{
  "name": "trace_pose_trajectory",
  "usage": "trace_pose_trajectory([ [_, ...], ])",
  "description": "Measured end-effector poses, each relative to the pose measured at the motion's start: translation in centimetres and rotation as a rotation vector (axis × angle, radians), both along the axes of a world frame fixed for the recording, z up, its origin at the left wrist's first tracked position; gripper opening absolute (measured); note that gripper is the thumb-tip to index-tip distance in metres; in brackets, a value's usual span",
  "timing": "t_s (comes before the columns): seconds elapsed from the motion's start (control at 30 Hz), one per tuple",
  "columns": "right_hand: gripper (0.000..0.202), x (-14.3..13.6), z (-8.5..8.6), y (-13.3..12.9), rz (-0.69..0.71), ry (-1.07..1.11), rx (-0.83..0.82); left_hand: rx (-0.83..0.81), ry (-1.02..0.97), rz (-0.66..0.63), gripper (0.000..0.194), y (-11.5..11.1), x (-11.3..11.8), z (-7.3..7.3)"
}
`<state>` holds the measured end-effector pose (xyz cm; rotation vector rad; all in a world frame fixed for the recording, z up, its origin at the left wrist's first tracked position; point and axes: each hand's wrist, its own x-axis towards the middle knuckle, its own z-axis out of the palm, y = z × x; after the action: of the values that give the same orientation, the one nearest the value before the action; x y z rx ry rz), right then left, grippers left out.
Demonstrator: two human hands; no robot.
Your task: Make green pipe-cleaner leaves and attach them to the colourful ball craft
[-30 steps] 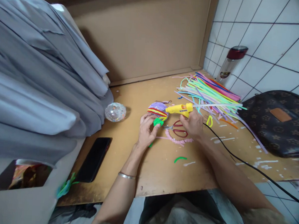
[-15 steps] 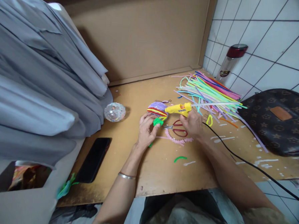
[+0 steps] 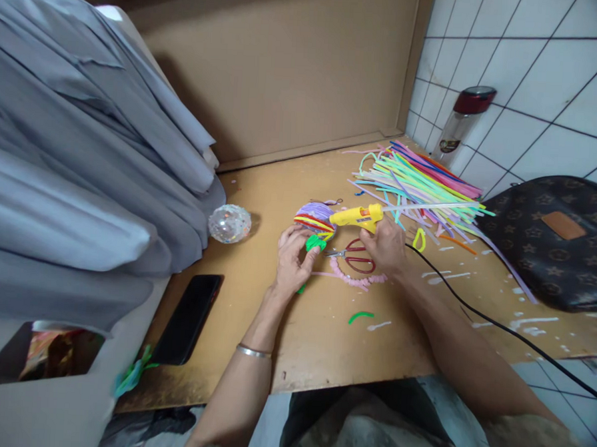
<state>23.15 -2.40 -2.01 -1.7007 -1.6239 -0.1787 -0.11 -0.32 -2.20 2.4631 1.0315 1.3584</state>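
Now the right hand [image 3: 386, 247] is gripping the yellow glue gun [image 3: 356, 216], nozzle touching the striped ball [image 3: 315, 219] (purple-topped), while the left hand [image 3: 293, 258] is pinching its green piece [image 3: 315, 243].

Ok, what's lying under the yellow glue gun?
Red-handled scissors and a pink twisted pipe cleaner lie below the yellow glue gun; the right hand covers part of both.

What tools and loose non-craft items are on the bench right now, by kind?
Glue gun: 1, in the right hand
Scissors: 1
Phone: 1
Clear ball: 1
Bottle: 1
Handbag: 1
Total: 6
The pipe cleaner pile is too tangled to count. The left hand pinches a green piece.
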Motion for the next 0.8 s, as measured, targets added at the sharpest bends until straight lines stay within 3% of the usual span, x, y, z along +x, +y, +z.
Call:
trace_pose_trajectory([
  [0.3,0.018,0.0,0.56,-0.2,-0.039,-0.017,-0.079,-0.037,-0.002,0.018,0.022,0.0,-0.17,0.05],
  [0.8,0.021,0.18,0.22,-0.06,-0.047,-0.008,-0.027,-0.055,-0.01,0.024,0.022,0.03,-0.24,0.13],
])
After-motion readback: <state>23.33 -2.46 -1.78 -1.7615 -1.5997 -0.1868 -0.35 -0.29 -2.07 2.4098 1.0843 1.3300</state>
